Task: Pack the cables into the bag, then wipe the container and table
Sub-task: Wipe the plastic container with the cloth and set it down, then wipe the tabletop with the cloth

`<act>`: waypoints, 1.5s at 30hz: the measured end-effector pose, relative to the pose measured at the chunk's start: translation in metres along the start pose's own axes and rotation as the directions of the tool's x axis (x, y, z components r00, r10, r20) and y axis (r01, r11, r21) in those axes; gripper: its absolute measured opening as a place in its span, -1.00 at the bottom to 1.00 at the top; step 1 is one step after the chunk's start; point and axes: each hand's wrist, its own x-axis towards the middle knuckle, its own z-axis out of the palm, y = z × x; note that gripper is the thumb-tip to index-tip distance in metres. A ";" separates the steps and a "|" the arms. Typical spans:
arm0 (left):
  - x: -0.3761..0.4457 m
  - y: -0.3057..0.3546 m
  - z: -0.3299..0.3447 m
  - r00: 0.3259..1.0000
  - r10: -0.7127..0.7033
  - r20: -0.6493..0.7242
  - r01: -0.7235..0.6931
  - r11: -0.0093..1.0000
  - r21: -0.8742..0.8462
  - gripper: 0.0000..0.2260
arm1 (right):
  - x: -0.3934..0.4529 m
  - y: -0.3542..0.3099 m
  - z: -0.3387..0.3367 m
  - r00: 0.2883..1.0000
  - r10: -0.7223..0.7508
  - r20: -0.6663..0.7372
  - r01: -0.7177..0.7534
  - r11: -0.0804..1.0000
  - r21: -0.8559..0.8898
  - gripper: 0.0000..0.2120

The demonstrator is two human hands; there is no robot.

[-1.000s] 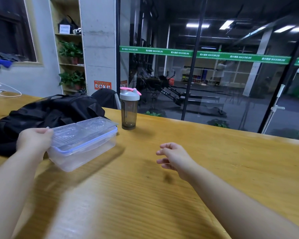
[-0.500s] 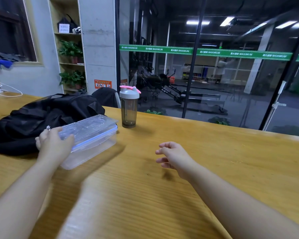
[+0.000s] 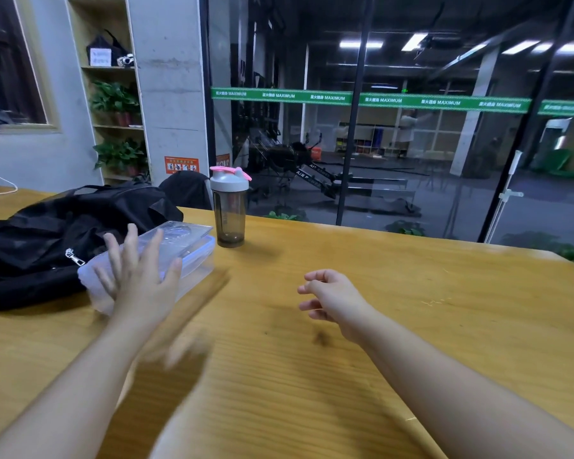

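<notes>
Left grip [image 3: 140,279] spread over container [image 3: 193,256] | right grip [image 3: 332,296] loosely curled, empty | bag [image 3: 47,240] behind, shaker [image 3: 229,210] beside

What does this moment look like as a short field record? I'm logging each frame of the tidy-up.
left hand: fingers spread straight, in front of the container's near end; contact unclear
right hand: loosely curled, holds nothing, over the table
container: clear plastic, lid on, lying on the table against the bag
bag: black, slumped at the left, zip pull showing
shaker bottle: upright, behind the container
table: wooden
cables: none visible near the hands
</notes>
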 end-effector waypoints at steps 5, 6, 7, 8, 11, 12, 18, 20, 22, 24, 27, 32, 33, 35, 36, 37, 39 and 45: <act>-0.020 0.057 0.013 0.999 0.039 -0.009 -0.040 0.976 -0.212 -0.59 | -0.007 0.001 -0.014 0.992 -0.048 -0.118 0.050 0.999 0.014 -0.81; -0.027 0.071 0.017 1.000 0.023 -0.020 -0.028 0.965 -0.263 -0.59 | -0.008 0.002 -0.018 0.983 -0.078 -0.163 0.082 0.997 0.015 -0.82; -0.033 0.084 0.021 1.000 0.006 -0.027 -0.014 0.950 -0.311 -0.58 | -0.010 0.003 -0.022 0.969 -0.117 -0.217 0.124 0.992 0.018 -0.83; -0.040 0.098 0.025 1.000 -0.007 -0.026 -0.003 0.936 -0.351 -0.57 | -0.011 0.004 -0.027 0.948 -0.161 -0.276 0.172 0.985 0.019 -0.85; -0.062 0.135 0.038 1.000 0.006 0.013 0.000 0.905 -0.425 -0.52 | -0.015 0.009 -0.044 0.863 -0.279 -0.420 0.310 0.951 0.007 -0.83; -0.069 0.146 0.041 0.999 0.017 0.035 0.000 0.896 -0.444 -0.51 | -0.017 0.010 -0.050 0.837 -0.313 -0.448 0.349 0.937 -0.003 -0.82; -0.104 0.197 0.053 0.973 0.032 0.228 0.096 0.844 -0.528 -0.48 | -0.034 0.018 -0.092 0.723 -0.436 -0.535 0.482 0.874 -0.060 -0.82; -0.115 0.211 0.054 0.953 0.070 0.294 0.120 0.806 -0.579 -0.48 | -0.038 0.024 -0.112 0.705 -0.440 -0.556 0.467 0.878 -0.102 -0.81; -0.125 0.223 0.054 0.931 0.149 0.334 0.111 0.756 -0.645 -0.50 | -0.041 0.030 -0.135 0.690 -0.442 -0.573 0.427 0.888 -0.171 -0.80; -0.132 0.232 0.053 0.894 0.257 0.368 0.059 0.745 -0.664 -0.50 | -0.042 0.039 -0.163 0.671 -0.450 -0.589 0.344 0.893 -0.290 -0.76; -0.139 0.244 0.053 0.801 0.405 0.441 -0.034 0.766 -0.642 -0.49 | -0.042 0.056 -0.209 0.645 -0.434 -0.629 0.140 0.876 -0.462 -0.62; -0.152 0.260 0.055 0.678 0.545 0.493 -0.250 0.802 -0.543 -0.47 | -0.049 0.079 -0.277 0.623 -0.343 -0.703 -0.212 0.791 -0.574 -0.49; -0.153 0.260 0.056 0.666 0.551 0.502 -0.264 0.804 -0.532 -0.46 | -0.051 0.083 -0.289 0.623 -0.331 -0.709 -0.280 0.752 -0.597 -0.47; -0.155 0.256 0.059 0.663 0.549 0.509 -0.247 0.802 -0.544 -0.46 | -0.054 0.091 -0.311 0.623 -0.318 -0.715 -0.410 0.646 -0.644 -0.41; -0.155 0.254 0.061 0.673 0.543 0.503 -0.227 0.798 -0.558 -0.46 | -0.055 0.095 -0.322 0.626 -0.316 -0.713 -0.460 0.588 -0.665 -0.40; -0.155 0.251 0.062 0.686 0.535 0.494 -0.211 0.795 -0.569 -0.47 | -0.056 0.099 -0.333 0.633 -0.313 -0.708 -0.502 0.530 -0.684 -0.40; -0.154 0.246 0.067 0.707 0.528 0.471 -0.217 0.795 -0.566 -0.49 | -0.058 0.107 -0.353 0.651 -0.290 -0.702 -0.564 0.434 -0.702 -0.42; -0.157 0.237 0.075 0.722 0.509 0.469 -0.199 0.801 -0.564 -0.51 | -0.053 0.125 -0.379 0.638 -0.107 -0.763 -0.670 0.410 -0.618 -0.57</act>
